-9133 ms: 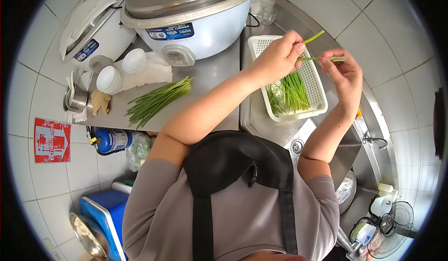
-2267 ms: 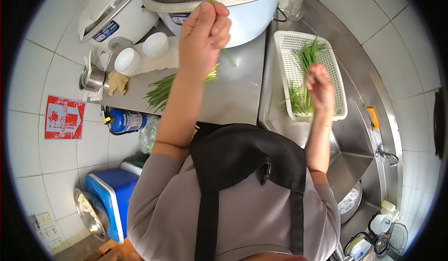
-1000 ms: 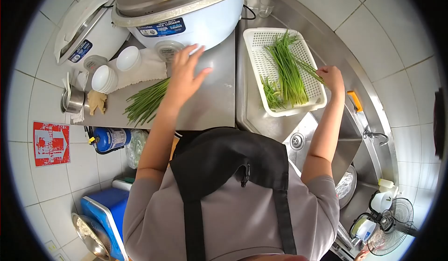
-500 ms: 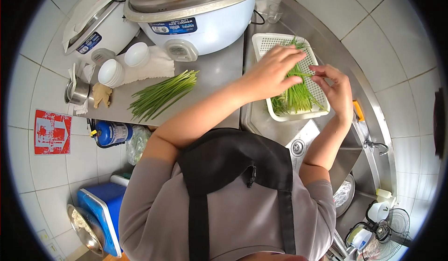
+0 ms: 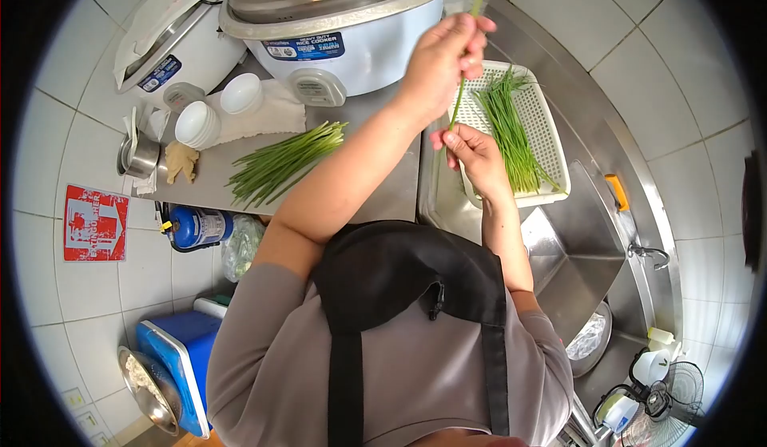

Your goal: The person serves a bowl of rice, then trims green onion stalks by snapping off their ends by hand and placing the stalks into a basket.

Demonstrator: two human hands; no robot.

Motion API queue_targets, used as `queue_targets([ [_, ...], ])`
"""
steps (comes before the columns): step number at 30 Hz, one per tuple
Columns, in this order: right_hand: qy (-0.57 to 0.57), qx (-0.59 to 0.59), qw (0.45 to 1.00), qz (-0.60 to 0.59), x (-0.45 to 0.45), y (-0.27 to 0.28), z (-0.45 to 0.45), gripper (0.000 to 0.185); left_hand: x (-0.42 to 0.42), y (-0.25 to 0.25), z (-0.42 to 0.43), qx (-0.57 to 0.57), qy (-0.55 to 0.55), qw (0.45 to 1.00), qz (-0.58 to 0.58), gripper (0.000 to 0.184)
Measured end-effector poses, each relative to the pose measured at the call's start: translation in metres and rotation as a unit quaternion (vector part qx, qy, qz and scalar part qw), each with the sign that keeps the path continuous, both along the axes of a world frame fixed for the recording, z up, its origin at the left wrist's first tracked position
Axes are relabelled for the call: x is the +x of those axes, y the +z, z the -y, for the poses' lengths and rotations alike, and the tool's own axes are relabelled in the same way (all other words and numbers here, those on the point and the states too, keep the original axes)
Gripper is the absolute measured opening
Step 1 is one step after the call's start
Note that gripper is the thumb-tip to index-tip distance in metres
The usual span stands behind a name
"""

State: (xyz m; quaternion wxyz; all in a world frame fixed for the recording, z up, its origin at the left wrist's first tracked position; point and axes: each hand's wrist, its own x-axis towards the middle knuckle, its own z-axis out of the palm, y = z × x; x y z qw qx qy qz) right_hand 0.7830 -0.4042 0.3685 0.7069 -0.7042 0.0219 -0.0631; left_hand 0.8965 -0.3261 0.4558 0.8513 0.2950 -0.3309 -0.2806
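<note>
One thin green stem [image 5: 458, 103], or maybe a few pressed together, is stretched between the two hands over the near left edge of the basket [image 5: 565, 171], with its long axis from about one o'clock down to seven, when twelve o'clock is away from the body. The left hand [image 5: 447, 55] has hold of its upper part, fingers curled almost closed and thumb against them; the pale, wider end stands out above the fist, a little blurred. The right hand [image 5: 477, 155] is half closed, and thumb and fingertips pinch it near its lower part. From the right hand, which is the nearer one, the green bundle [image 5: 514, 139] lies at two o'clock inside the basket, its long axis from eleven to five. The basket is white plastic with many small holes and rounded corners. From the left hand, at eight o'clock, a second bundle [image 5: 288, 163] rests on the smooth, greyish steel counter [image 5: 395, 179], pointing from two to eight; its stalks look straight and slender, paler at the two o'clock ends. At ten o'clock from the right hand stands the pale, glossy rice cooker [image 5: 375, 59] with brushed metal lid.
</note>
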Motion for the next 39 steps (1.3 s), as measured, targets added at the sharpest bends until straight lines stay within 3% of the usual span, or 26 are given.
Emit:
queue_targets([
  [5, 0.012, 0.005, 1.000, -0.015, -0.010, -0.015, 0.008, 0.023, 0.018, 0.015, -0.029, -0.092, 0.023, 0.993, -0.064, 0.020],
  [7, -0.020, 0.241, 0.969, 0.057, -0.010, -0.029, 0.018, 0.019, 0.023, 0.009, -0.032, -0.123, 0.020, 0.988, -0.092, 0.018],
  [9, -0.090, 0.487, 0.865, 0.076, -0.004, -0.041, 0.032, 0.017, 0.025, 0.005, -0.035, -0.139, 0.024, 0.985, -0.104, 0.018],
  [11, -0.155, 0.507, 0.838, 0.127, -0.004, -0.051, 0.054, 0.018, 0.029, 0.002, -0.040, -0.139, 0.057, 0.984, -0.093, 0.019],
  [13, -0.190, 0.378, 0.892, 0.156, -0.011, -0.050, 0.074, 0.018, 0.032, -0.001, -0.049, -0.077, 0.077, 0.991, -0.074, 0.020],
  [14, -0.232, 0.266, 0.930, 0.100, -0.017, -0.052, 0.084, 0.023, 0.033, -0.005, -0.055, -0.011, 0.092, 0.994, -0.059, 0.023],
  [15, -0.229, 0.269, 0.931, 0.097, -0.022, -0.054, 0.092, 0.023, 0.033, -0.009, -0.062, -0.008, 0.097, 0.993, -0.060, 0.023],
  [16, -0.198, 0.069, 0.978, -0.007, -0.027, -0.055, 0.098, 0.027, 0.035, -0.012, -0.070, 0.057, 0.108, 0.992, -0.044, 0.026],
  [17, -0.157, -0.136, 0.972, -0.110, -0.033, -0.058, 0.106, 0.031, 0.037, -0.018, -0.079, 0.122, 0.118, 0.985, -0.029, 0.031],
  [18, -0.113, -0.180, 0.962, -0.171, -0.039, -0.071, 0.116, 0.037, 0.044, -0.029, -0.088, 0.148, 0.104, 0.983, -0.024, 0.034],
  [19, -0.111, -0.177, 0.963, -0.172, -0.041, -0.074, 0.124, 0.037, 0.045, -0.035, -0.098, 0.152, 0.105, 0.982, -0.024, 0.034],
  [22, -0.185, -0.333, 0.904, -0.195, -0.053, -0.079, 0.148, 0.032, 0.053, -0.058, -0.132, 0.282, 0.169, 0.939, 0.101, 0.030],
  [23, -0.194, -0.328, 0.902, -0.204, -0.056, -0.085, 0.165, 0.032, 0.053, -0.061, -0.144, 0.353, 0.225, 0.896, 0.150, 0.028],
  [25, -0.295, -0.439, 0.837, -0.142, -0.061, -0.097, 0.199, 0.028, 0.058, -0.077, -0.169, 0.445, 0.320, 0.791, 0.271, 0.027],
  [28, -0.277, -0.472, 0.826, -0.135, -0.057, -0.088, 0.208, 0.026, 0.079, -0.127, -0.209, 0.497, 0.420, 0.623, 0.435, 0.026],
  [30, -0.147, -0.522, 0.807, -0.233, -0.049, -0.090, 0.212, 0.019, 0.084, -0.163, -0.231, 0.524, 0.400, 0.594, 0.462, 0.026],
  [31, -0.151, -0.522, 0.806, -0.234, -0.046, -0.101, 0.217, 0.019, 0.080, -0.174, -0.234, 0.520, 0.399, 0.596, 0.464, 0.026],
  [33, -0.178, -0.672, 0.661, -0.282, -0.041, -0.114, 0.215, 0.013, 0.074, -0.185, -0.239, 0.565, 0.363, 0.606, 0.426, 0.027],
  [38, -0.177, -0.694, 0.633, -0.294, -0.035, -0.073, 0.215, 0.015, 0.062, -0.170, -0.223, 0.487, 0.470, 0.602, 0.424, 0.028],
  [39, -0.189, -0.676, 0.656, -0.278, -0.036, -0.048, 0.213, 0.014, 0.058, -0.159, -0.216, 0.459, 0.500, 0.596, 0.430, 0.028],
])
